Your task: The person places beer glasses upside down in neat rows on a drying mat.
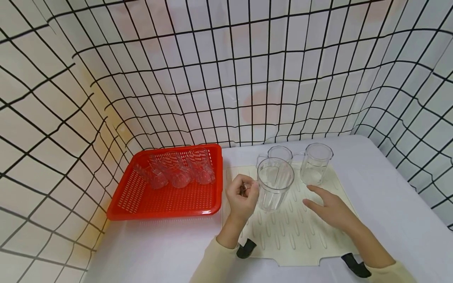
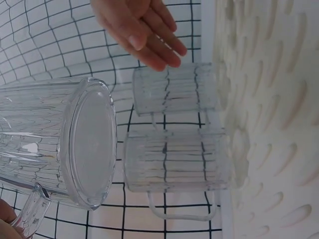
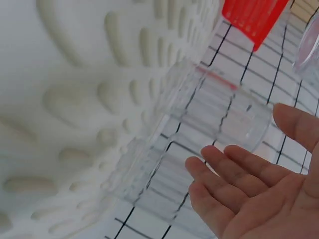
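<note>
My left hand [image 1: 242, 198] grips the handle of a clear glass mug [image 1: 275, 188], held upright above the cream drying mat [image 1: 293, 243]. The left wrist view shows the underside of this held mug [image 2: 89, 144] up close, well off the mat. My right hand [image 1: 329, 208] is held over the mat with fingers extended and thumb apart, holding nothing. Just beyond its fingertips a second clear mug [image 1: 316, 163] stands upright on the mat. A third clear mug [image 1: 280, 151] stands at the mat's back edge, partly hidden behind the held one.
A red plastic basket [image 1: 162, 214] sits left of the mat, with three clear mugs [image 1: 180, 179] lying along its back half. Black wire grid [image 1: 244, 78] encloses the white table [image 1: 170, 251] at the back and both sides.
</note>
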Motion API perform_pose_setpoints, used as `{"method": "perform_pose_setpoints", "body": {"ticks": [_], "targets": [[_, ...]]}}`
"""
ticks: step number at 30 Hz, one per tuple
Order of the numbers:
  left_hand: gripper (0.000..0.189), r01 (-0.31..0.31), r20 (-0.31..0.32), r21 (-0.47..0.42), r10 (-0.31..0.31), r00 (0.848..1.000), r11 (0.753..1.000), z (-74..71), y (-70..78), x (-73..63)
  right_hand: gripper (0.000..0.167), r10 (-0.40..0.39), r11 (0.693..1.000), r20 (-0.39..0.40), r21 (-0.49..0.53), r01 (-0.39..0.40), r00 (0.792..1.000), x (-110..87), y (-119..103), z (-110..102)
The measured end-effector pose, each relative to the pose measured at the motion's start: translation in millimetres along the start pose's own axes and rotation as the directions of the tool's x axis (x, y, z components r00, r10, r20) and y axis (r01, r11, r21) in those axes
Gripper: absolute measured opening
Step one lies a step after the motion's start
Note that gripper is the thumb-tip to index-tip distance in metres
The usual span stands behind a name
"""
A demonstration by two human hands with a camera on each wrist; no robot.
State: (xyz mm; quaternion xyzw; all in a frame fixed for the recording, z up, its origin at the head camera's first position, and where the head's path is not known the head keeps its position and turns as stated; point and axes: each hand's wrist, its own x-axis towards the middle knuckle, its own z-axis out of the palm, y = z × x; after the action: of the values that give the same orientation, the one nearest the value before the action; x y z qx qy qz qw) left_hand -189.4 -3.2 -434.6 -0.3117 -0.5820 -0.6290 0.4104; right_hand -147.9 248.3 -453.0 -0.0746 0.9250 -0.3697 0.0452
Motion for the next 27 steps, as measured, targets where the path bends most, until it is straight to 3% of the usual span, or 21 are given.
{"method": "perform_pose_setpoints", "body": {"ticks": [8, 13, 16, 20, 27], "targets": [[0.004, -0.014, -0.002, 0.001, 0.014, 1.000, 1.000, 0.4, 1.6, 1.3, 0.040, -0.129, 0.981, -0.105, 0.131, 0.143, 0.986, 1.1, -22, 22], [0.004, -0.016, -0.002, 0.001, 0.016, 1.000, 1.000, 0.9, 2.6, 2.0, 0.032, -0.127, 0.975, -0.116, 0.169, 0.145, 0.985, 2.5, -29, 34], [0.004, -0.014, 0.000, -0.007, 0.014, 1.000, 1.000, 0.8, 2.5, 1.8, 0.029, -0.113, 0.959, -0.067, 0.253, 0.127, 0.991, 4.4, -30, 39], [0.004, -0.016, 0.001, -0.018, 0.016, 1.000, 1.000, 0.8, 1.8, 1.0, 0.029, -0.140, 0.892, 0.079, 0.443, 0.092, 0.987, 7.7, -32, 41], [0.004, -0.029, 0.008, -0.020, 0.030, 1.000, 0.999, 0.8, 1.0, 0.1, 0.041, -0.092, 0.714, 0.286, 0.687, -0.137, 0.954, 11.2, -37, 39]]}}
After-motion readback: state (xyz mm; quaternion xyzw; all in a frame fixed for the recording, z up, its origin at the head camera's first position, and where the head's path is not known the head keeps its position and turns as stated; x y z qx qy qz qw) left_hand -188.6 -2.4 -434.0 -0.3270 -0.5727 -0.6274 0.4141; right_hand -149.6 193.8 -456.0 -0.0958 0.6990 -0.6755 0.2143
